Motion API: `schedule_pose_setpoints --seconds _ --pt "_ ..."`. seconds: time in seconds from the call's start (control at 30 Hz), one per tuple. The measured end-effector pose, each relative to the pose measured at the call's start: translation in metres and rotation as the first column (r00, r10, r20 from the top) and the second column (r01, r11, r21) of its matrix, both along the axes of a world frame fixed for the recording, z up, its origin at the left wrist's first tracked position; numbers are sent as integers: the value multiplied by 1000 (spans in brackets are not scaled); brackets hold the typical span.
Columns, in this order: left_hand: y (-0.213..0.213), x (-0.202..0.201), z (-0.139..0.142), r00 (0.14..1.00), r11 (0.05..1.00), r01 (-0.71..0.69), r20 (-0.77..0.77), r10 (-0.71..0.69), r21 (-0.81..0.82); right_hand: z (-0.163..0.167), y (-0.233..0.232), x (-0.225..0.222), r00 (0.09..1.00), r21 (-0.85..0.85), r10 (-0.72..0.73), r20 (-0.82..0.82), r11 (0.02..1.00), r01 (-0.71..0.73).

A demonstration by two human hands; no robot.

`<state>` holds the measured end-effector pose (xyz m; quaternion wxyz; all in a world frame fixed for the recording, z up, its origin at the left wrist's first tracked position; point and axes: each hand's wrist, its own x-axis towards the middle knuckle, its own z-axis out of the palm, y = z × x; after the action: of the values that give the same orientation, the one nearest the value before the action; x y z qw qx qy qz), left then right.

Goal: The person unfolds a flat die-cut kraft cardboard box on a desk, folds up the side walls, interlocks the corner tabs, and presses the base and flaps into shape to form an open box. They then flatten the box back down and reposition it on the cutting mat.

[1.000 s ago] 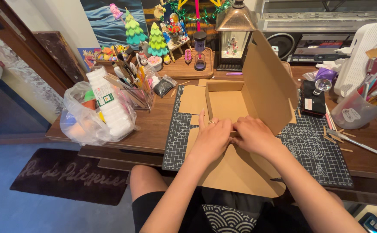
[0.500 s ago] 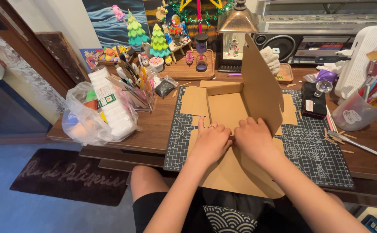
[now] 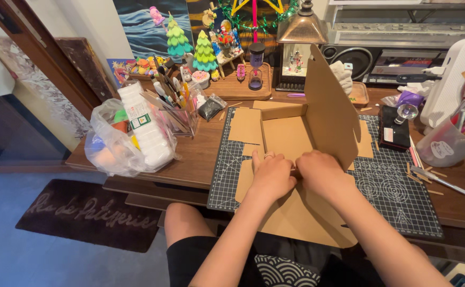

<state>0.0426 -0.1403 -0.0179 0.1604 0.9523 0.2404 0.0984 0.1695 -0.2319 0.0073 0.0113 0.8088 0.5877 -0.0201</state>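
A flat brown cardboard box blank (image 3: 291, 138) lies on a dark cutting mat (image 3: 397, 196) on the wooden desk. One large side panel (image 3: 331, 114) stands upright to the right of the box floor. My left hand (image 3: 272, 175) and my right hand (image 3: 320, 172) press side by side on a fold line at the near edge of the box floor, fingers curled down on the cardboard. A wide cardboard flap (image 3: 307, 218) hangs over the desk edge toward my lap.
A plastic bag with a white bottle (image 3: 131, 135) sits at the left. A clear holder of pens and brushes (image 3: 176, 106) stands behind it. Small tree figures, a wooden tray, a lantern (image 3: 301, 48) and a speaker line the back. A black block (image 3: 394, 130) and a tool cup (image 3: 447, 143) are at right.
The tall side panel has swung further upright and turned edge-on toward me. Both hands stayed on the fold, drawing slightly closer together.
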Motion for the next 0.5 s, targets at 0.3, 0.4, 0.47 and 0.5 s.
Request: schedule_pose_setpoints --seconds 0.3,0.4,0.47,0.5 --pt "3 0 7 993 993 108 -50 -107 37 22 0 -3 996 -89 -69 -50 994 64" --pt "2 3 10 988 992 125 -89 -124 2 28 1 -6 991 -166 -106 -78 982 92" --pt "2 2 10 984 992 124 -124 -125 -18 26 1 -10 999 -142 -32 -21 989 29" --pt "2 2 10 982 992 121 -142 -124 -25 24 0 -10 999 -121 -36 -25 992 32"
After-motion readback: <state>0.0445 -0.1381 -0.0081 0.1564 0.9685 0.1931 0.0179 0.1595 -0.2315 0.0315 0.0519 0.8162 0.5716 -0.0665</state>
